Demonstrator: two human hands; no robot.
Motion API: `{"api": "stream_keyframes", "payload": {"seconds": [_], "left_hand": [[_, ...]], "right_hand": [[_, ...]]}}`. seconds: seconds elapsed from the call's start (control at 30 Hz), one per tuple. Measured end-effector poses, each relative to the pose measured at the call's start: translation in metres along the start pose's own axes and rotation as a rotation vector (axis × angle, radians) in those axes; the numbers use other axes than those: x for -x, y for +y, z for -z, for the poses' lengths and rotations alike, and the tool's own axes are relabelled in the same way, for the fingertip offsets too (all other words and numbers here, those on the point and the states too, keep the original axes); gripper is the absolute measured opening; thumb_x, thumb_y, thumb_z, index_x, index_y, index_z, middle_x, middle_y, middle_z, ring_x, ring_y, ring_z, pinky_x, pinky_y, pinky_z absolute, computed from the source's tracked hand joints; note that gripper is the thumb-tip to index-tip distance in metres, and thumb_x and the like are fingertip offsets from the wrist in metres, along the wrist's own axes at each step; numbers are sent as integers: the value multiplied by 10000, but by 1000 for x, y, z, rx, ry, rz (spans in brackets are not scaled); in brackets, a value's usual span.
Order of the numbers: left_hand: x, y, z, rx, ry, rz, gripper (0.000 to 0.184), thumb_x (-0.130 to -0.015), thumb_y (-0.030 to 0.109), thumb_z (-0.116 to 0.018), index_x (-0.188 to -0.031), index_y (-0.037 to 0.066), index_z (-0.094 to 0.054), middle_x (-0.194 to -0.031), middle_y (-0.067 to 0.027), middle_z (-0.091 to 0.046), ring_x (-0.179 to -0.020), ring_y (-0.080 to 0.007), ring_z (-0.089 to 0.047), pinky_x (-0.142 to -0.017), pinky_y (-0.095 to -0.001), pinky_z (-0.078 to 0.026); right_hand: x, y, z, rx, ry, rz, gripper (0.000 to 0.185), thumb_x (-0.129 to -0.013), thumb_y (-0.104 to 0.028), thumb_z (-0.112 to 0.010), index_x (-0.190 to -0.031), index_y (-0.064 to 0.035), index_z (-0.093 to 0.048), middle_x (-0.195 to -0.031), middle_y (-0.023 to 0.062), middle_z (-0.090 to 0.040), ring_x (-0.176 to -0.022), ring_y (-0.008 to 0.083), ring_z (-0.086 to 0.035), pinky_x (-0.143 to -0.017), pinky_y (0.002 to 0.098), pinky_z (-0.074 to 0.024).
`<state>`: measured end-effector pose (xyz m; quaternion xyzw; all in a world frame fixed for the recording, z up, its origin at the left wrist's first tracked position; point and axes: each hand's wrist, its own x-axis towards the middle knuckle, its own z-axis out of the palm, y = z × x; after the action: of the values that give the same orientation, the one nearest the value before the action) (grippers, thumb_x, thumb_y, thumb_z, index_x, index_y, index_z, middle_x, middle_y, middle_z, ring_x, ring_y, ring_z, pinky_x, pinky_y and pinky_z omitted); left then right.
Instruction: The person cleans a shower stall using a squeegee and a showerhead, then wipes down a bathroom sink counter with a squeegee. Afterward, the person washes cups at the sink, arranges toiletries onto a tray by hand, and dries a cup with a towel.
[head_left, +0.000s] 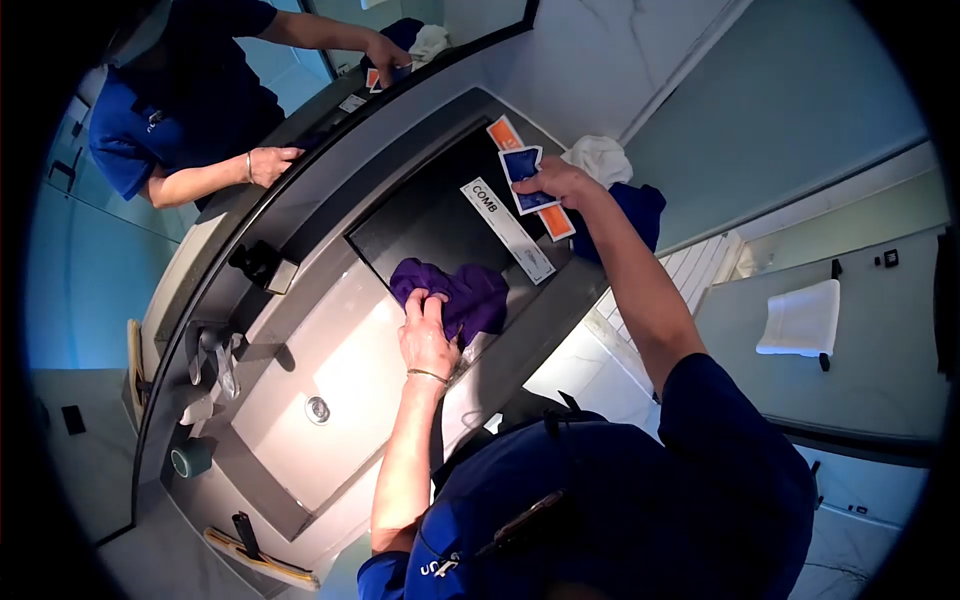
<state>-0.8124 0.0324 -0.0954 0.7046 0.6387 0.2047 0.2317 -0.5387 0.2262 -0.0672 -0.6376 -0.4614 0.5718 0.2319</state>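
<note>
A crumpled purple cloth lies at the corner of the black tray, with the fingers of my left hand pressed on it. Between the thumb and fingers of my right hand is a dark blue packet with a white border. Under that packet, an orange and white packet shows at both ends. Beside them on the tray lies a long white packet marked COMB.
White cloth and dark blue cloth sit beyond my right hand. The sink, faucet, green cup and black holder are at the left. A mirror borders the counter.
</note>
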Motion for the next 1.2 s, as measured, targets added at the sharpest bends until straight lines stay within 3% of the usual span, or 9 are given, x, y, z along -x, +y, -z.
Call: {"api": "stream_keyframes", "payload": {"seconds": [0.17,0.23,0.33,0.67,0.8,0.9,1.03,1.17,1.2], "left_hand": [[1,6,-1,-54,23,4,624,-532,28,-764,-1098,124,-518,-1237,-130,-432,-1092,-325,-502,-839,-422,-430],[2,6,-2,-37,36,7,622,-528,25,-762,-1092,128,-523,-1236,-124,-436,-1108,-319,-489,-838,-416,-428],[0,5,-5,-23,51,26,618,-524,25,-763,-1086,134,-530,-1232,-114,-443,-1115,-311,-484,-835,-407,-425],[1,3,-11,-19,120,20,618,-520,40,-772,-1082,144,-538,-1218,-94,-450,-1122,-294,-473,-843,-402,-410],[2,5,-10,-34,108,41,612,-521,47,-771,-1080,142,-540,-1218,-94,-450,-1124,-294,-469,-851,-403,-405],[1,5,-12,-29,120,28,607,-523,48,-768,-1079,141,-542,-1217,-94,-451,-1122,-295,-470,-853,-403,-402],[2,4,-13,-32,152,17,611,-513,34,-761,-1071,147,-540,-1207,-88,-454,-1106,-294,-481,-837,-403,-408],[2,6,-13,-38,168,24,617,-504,31,-762,-1066,150,-539,-1203,-85,-455,-1099,-292,-487,-835,-403,-410],[2,6,-14,-40,164,31,618,-503,32,-763,-1066,151,-539,-1204,-84,-454,-1099,-292,-487,-838,-403,-409]], "right_hand": [[10,-7,-2,-109,-187,76,478,-680,-144,-784,-1091,-28,-569,-901,46,-635,-785,154,-625,-705,316,-525],[18,-7,-17,239,55,-40,534,-667,-91,-771,-1136,8,-537,-819,45,-608,-690,160,-588,-589,309,-505],[-15,36,-8,134,103,12,436,-617,-52,-758,-1014,29,-597,-755,112,-620,-644,199,-614,-515,319,-501],[-4,32,-4,502,251,262,265,-653,-48,-628,-912,-37,-684,-838,125,-677,-800,229,-646,-743,306,-499],[14,13,-16,135,174,427,249,-681,-9,-624,-923,-28,-677,-777,88,-662,-697,144,-611,-664,263,-490],[24,1,-40,-93,48,285,251,-703,-30,-644,-953,-24,-665,-743,61,-645,-687,136,-601,-653,268,-487],[17,29,-47,471,350,410,228,-709,-155,-678,-915,-57,-665,-786,108,-660,-745,228,-646,-666,342,-496],[34,34,-63,643,344,340,198,-700,-218,-694,-830,-72,-663,-767,118,-652,-783,277,-641,-713,369,-499],[44,22,-71,677,235,203,298,-683,-257,-724,-926,-102,-647,-886,108,-640,-869,266,-630,-748,381,-500]]}}
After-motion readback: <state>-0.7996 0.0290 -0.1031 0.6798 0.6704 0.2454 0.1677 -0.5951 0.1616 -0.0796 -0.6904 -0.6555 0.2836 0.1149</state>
